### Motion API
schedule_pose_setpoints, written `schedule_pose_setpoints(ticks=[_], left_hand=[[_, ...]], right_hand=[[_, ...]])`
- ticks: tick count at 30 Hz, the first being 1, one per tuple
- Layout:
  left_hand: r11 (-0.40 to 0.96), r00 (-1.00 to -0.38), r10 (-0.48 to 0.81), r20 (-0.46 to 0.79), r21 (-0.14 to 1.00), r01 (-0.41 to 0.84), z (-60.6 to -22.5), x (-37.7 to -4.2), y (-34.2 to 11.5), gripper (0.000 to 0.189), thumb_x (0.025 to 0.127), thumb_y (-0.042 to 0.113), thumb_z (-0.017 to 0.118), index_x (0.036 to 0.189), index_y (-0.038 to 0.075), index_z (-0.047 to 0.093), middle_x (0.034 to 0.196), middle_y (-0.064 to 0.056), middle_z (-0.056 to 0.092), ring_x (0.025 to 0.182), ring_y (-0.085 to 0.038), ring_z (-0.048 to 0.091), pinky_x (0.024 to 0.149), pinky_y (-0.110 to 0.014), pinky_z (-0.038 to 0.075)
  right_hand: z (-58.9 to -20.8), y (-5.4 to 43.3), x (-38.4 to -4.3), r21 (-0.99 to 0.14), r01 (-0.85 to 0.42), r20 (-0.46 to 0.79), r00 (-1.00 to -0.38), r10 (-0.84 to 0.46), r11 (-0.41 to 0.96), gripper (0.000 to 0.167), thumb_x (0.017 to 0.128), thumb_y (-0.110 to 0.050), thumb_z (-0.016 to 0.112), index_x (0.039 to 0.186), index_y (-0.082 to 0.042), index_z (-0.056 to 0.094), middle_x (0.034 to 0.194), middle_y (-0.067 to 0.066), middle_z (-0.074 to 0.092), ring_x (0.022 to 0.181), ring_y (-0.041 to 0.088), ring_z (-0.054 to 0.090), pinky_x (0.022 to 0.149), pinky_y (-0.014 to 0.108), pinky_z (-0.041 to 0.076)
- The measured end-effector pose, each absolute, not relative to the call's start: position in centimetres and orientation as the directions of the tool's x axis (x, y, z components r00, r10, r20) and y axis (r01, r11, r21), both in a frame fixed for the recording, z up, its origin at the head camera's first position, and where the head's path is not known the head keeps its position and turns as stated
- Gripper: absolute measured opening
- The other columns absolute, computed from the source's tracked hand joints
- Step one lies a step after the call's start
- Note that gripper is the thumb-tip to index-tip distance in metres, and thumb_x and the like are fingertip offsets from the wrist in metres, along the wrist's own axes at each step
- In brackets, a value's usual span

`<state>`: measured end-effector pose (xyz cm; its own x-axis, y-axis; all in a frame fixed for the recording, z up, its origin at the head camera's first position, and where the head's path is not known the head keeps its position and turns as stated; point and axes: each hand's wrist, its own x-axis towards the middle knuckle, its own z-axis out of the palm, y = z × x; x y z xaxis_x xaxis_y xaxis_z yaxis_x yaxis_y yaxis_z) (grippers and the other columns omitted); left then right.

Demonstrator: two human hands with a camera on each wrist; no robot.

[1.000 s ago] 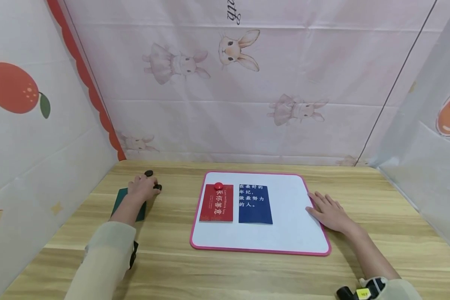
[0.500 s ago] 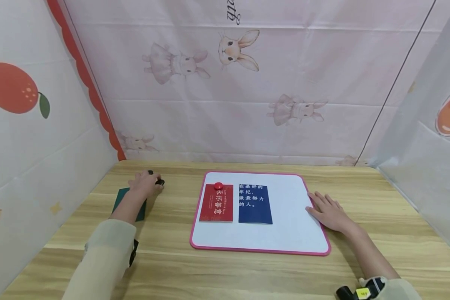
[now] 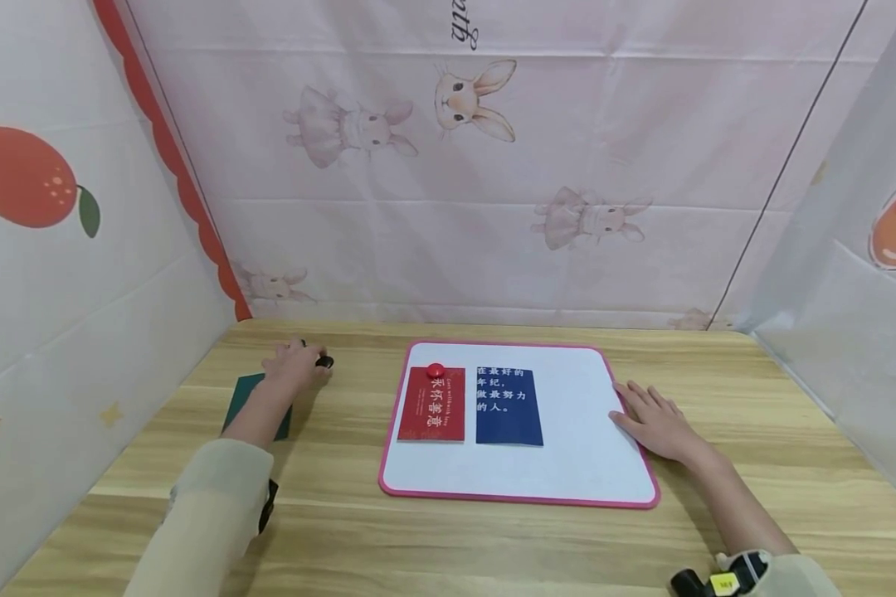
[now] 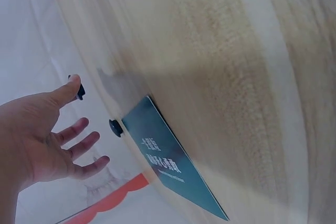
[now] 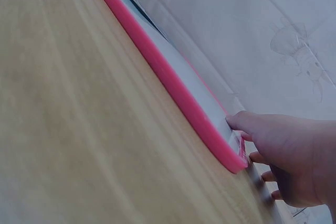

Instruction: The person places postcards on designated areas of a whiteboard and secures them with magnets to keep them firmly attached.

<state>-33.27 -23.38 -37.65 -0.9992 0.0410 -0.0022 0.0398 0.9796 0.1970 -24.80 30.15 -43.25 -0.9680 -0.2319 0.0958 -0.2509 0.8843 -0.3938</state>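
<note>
My left hand [image 3: 294, 366] pinches a black round magnet [image 3: 324, 361] at its fingertips, over the left part of the table. In the left wrist view, the magnet [image 4: 80, 92] sits by the tip of the thumb, the other fingers spread apart. A second black magnet [image 4: 115, 128] lies on the table beside a dark green card [image 4: 167, 153] with white writing. The left forearm covers part of that card in the head view. My right hand [image 3: 659, 423] rests with fingers extended on the right edge of a pink-framed whiteboard [image 3: 582, 464], thumb on its surface.
On the whiteboard lie a red card [image 3: 421, 414], with a red round magnet [image 3: 435, 371] at its top, and a blue card [image 3: 508, 424] with white writing. A rabbit-print curtain [image 3: 418, 249] closes off the back of the wooden table [image 3: 433, 547].
My left hand has drawn slightly to the right with the pinched black magnet, away from the other black magnet. The right hand and whiteboard stay in place.
</note>
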Motion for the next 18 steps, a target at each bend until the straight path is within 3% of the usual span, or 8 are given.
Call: schedule_pose_setpoints(ticks=[8, 18], left_hand=[[0.974, -0.997, 0.082, 0.016, 0.210, 0.083, -37.3, -33.0, -22.1, 0.037, 0.090, 0.024, 0.060, 0.121, 0.004, 0.054, 0.123, -0.032, 0.035, 0.114, -0.052, 0.027, 0.086, -0.069, 0.025], [0.977, -0.992, 0.115, 0.043, 0.178, 0.121, -37.1, -33.0, -20.5, 0.037, 0.088, 0.022, 0.061, 0.121, 0.006, 0.056, 0.116, -0.029, 0.041, 0.109, -0.048, 0.034, 0.084, -0.065, 0.031]], right_hand=[[-43.3, 30.2, -24.7, -0.398, -0.251, 0.094, -0.968, -0.233, 0.882, 0.067, 0.094, -0.043, 0.045, 0.140, 0.002, 0.028, 0.141, 0.032, 0.020, 0.125, 0.056, 0.010, 0.095, 0.068, 0.005], [-43.5, 30.3, -24.9, -0.390, -0.254, 0.100, -0.967, -0.234, 0.885, 0.067, 0.094, -0.043, 0.045, 0.140, 0.002, 0.029, 0.141, 0.032, 0.021, 0.125, 0.056, 0.011, 0.095, 0.068, 0.005]])
